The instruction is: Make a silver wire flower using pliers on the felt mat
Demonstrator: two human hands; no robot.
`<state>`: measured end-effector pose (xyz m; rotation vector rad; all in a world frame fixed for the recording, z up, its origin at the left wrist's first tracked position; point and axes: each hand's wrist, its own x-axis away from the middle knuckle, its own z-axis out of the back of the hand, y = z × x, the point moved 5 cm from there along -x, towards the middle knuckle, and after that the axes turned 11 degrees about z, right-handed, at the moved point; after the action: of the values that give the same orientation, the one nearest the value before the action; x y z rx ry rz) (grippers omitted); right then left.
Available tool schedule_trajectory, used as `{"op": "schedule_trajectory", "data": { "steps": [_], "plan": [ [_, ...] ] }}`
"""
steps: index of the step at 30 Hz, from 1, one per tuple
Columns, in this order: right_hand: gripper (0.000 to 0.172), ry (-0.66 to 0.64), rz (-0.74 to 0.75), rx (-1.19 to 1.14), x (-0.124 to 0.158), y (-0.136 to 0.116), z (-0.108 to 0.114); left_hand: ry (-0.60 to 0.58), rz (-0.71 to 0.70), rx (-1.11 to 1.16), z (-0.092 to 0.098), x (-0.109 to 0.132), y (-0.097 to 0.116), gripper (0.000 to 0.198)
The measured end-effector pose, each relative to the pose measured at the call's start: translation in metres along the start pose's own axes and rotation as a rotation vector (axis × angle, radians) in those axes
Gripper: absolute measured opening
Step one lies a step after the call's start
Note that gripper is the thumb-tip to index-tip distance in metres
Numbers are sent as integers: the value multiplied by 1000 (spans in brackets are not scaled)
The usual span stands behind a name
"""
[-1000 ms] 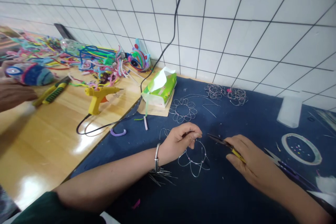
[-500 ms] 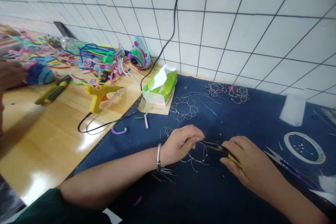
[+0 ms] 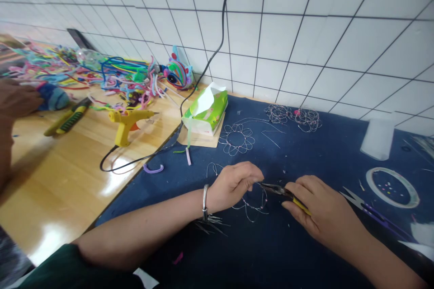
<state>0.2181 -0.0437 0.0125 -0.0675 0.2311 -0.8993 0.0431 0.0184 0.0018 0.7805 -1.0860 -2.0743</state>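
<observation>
My left hand (image 3: 235, 186) pinches a thin silver wire ring with loops and small pink beads, a wire flower frame (image 3: 253, 209), just above the dark blue cloth (image 3: 285, 253). Closed around yellow-handled pliers (image 3: 278, 189), my right hand (image 3: 317, 207) holds their jaws at the wire beside my left fingertips. Whether the jaws grip the wire is too small to tell. Under my left wrist lies a bunch of short cut wires (image 3: 212, 223). Farther back rests a finished-looking wire flower ring (image 3: 236, 140) with looped petals.
A green tissue pack (image 3: 212, 113) and a yellow glue gun (image 3: 127, 124) stand behind on the left. Purple scissors (image 3: 376, 216) and a white ring with beads inside (image 3: 373, 180) lie right. Wire bundles (image 3: 307, 119) sit by the wall. Another person's hand (image 3: 16, 99) is far left.
My pliers have shifted very slightly left toward my left fingertips. At far left, the other person's hand has moved a little to the right. Otherwise the scene looks the same.
</observation>
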Motion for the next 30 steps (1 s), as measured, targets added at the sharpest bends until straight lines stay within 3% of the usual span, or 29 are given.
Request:
{"op": "schedule_trajectory", "data": {
  "steps": [11,17,30],
  "plan": [
    [22,40,-2,28,-1,-3,1,3,2,-14,-1,0,-1,16],
    [20,58,6,19,1,-4,1,19,-64,8,-1,0,-1,15],
    [18,33,-24,-7,4,-4,0,-16,-90,26,-4,0,2,17]
  ]
}}
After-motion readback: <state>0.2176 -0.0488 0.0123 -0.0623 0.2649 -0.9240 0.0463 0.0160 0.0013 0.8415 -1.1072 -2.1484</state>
